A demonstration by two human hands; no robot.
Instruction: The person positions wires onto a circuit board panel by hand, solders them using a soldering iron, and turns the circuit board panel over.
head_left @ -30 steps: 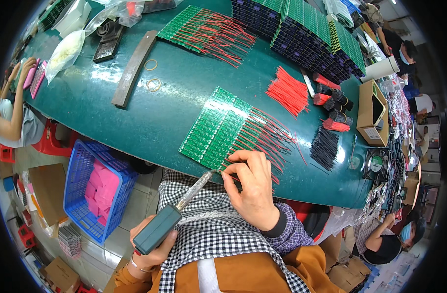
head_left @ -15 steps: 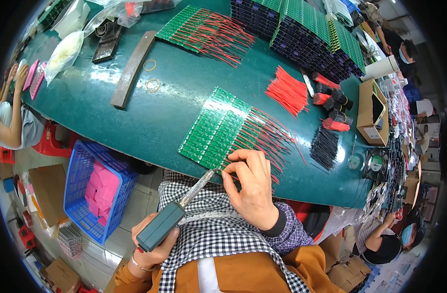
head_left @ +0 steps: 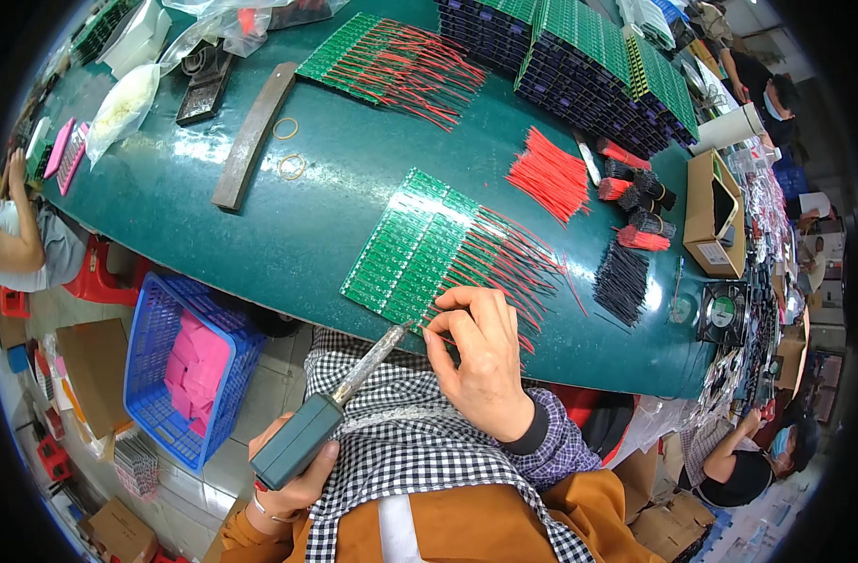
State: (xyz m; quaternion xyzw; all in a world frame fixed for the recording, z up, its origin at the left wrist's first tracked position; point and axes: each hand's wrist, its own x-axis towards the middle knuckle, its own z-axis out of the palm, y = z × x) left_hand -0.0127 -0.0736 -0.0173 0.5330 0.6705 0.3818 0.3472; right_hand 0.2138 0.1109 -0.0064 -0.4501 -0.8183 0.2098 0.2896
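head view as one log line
left hand: holds soldering iron | right hand: beside green board panel | iron tip: at panel's near edge

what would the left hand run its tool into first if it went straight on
Most likely the green circuit board panel, at its near corner: the tool has its tip right by it, though touching or just above is unclear.

tool tip (head_left: 407, 327) indistinct, plastic bag (head_left: 247, 39) cut off

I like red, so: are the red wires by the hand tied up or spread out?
Spread out: the red wires fan from the green board, with no tie showing.
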